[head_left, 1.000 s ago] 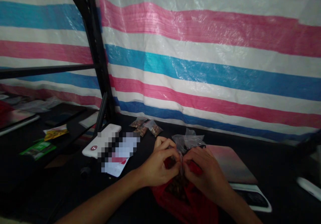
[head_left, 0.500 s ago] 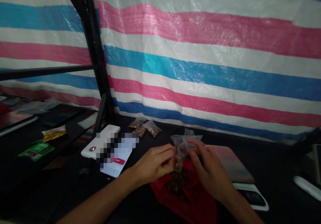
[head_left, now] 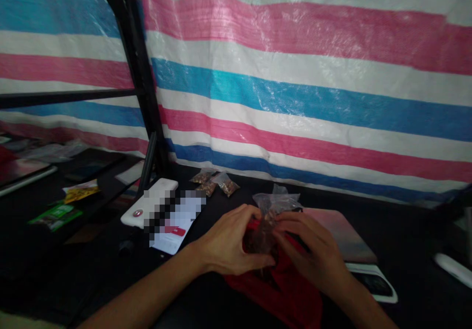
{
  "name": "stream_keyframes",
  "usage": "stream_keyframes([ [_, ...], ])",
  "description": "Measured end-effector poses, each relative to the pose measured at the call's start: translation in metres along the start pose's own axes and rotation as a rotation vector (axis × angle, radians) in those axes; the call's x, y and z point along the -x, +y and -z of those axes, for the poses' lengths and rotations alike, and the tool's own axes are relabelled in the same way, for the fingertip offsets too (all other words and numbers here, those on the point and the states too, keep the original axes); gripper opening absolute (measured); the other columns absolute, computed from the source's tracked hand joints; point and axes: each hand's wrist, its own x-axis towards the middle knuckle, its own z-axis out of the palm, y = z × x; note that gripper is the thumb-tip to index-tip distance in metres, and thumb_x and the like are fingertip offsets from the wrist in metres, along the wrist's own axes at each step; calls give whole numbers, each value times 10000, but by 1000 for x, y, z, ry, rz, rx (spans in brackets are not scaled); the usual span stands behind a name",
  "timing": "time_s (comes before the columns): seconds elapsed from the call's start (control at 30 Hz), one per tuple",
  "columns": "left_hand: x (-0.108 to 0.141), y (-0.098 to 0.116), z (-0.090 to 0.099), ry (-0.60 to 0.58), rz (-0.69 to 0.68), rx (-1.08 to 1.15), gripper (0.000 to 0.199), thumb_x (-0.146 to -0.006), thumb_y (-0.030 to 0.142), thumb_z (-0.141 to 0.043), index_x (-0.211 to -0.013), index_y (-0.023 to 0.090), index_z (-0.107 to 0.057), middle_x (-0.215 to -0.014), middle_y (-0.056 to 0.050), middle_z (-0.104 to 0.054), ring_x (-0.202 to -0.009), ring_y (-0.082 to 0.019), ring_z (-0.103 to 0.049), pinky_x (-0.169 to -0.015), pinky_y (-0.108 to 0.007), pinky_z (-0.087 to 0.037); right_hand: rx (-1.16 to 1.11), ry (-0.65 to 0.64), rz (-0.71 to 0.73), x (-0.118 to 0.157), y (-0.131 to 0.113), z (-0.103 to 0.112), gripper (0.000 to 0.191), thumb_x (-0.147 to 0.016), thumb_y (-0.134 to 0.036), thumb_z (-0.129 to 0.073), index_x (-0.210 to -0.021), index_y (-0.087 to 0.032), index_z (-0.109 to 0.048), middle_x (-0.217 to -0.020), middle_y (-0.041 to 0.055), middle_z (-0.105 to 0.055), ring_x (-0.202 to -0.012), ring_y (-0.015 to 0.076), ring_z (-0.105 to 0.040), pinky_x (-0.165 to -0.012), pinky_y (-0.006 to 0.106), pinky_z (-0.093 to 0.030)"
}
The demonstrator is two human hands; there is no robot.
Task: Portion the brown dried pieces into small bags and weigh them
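Black table [head_left: 413,230] carries everything here, and nearest on it lies a red bag [head_left: 275,294], bunched under both hands. Just above, the left hand [head_left: 230,243] and right hand [head_left: 311,248] meet around a clear bag [head_left: 276,203] holding brown pieces, its crumpled top standing above the knuckles. Fingers [head_left: 250,216] of both hands curl closed on the clear bag, gripping it low over the red bag. Half a second ago the hands stood further apart, the right one's fingers spread looser; now they have closed in and hide most of the bag.

Beside the right hand sit a pink-toned pad [head_left: 339,233] and a phone [head_left: 374,284]. Left of the hands lie a blurred paper [head_left: 177,225] and a white device [head_left: 147,211]. Farther on, two small bags [head_left: 214,184] of brown pieces rest against the foot of a striped tarp [head_left: 295,98], near a black metal post [head_left: 132,58].
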Motion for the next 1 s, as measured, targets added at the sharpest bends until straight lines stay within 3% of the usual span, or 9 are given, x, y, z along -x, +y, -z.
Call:
stream_keyframes([
  [0.13,0,1,-7,-55,81,157,473,-748,308,-788,-1147,230,-547,-1113,-33,-687,-1009,-226,-658,-879,-337,-498,-45,20,67,1,-5,1,116,-940,-132,-626,-1006,-210,-681,-986,71,-736,-861,169,-724,-745,260,-598],
  [0.3,-1,-1,-8,-85,135,259,614,-728,320,-837,-1255,254,-528,-1158,-28,-711,-1042,-222,-678,-882,-320,-508,-76,48,96,-1,-8,9,148,-941,-106,-619,-1013,-203,-705,-935,64,-727,-807,154,-716,-688,240,-586],
  [0.53,-2,1,-7,-145,131,331,682,-733,328,-845,-1321,264,-506,-1104,-26,-769,-978,-216,-728,-811,-291,-533,-68,79,109,-6,-16,16,153,-961,-133,-601,-969,-209,-734,-855,47,-725,-717,137,-713,-598,208,-565],
  [0.67,-1,1,-10,-146,73,345,655,-750,305,-832,-1322,259,-516,-1170,-31,-761,-1057,-216,-717,-895,-304,-529,-43,82,129,-1,-16,15,134,-954,-113,-616,-1014,-179,-716,-957,82,-729,-810,149,-729,-665,216,-588],
  [0.83,0,-4,-16,1,55,367,573,-794,279,-788,-1313,251,-546,-1153,-25,-760,-1073,-196,-714,-952,-299,-528,30,141,142,3,-11,12,161,-916,-156,-694,-1077,-150,-702,-1038,114,-719,-924,179,-722,-787,252,-609],
  [1.0,0,-9,-16,-5,104,430,720,-767,320,-824,-1400,245,-489,-1232,-54,-734,-1120,-213,-702,-984,-318,-537,31,140,89,5,-10,8,251,-905,-53,-638,-1124,-169,-682,-1064,105,-706,-967,180,-707,-827,268,-606],
])
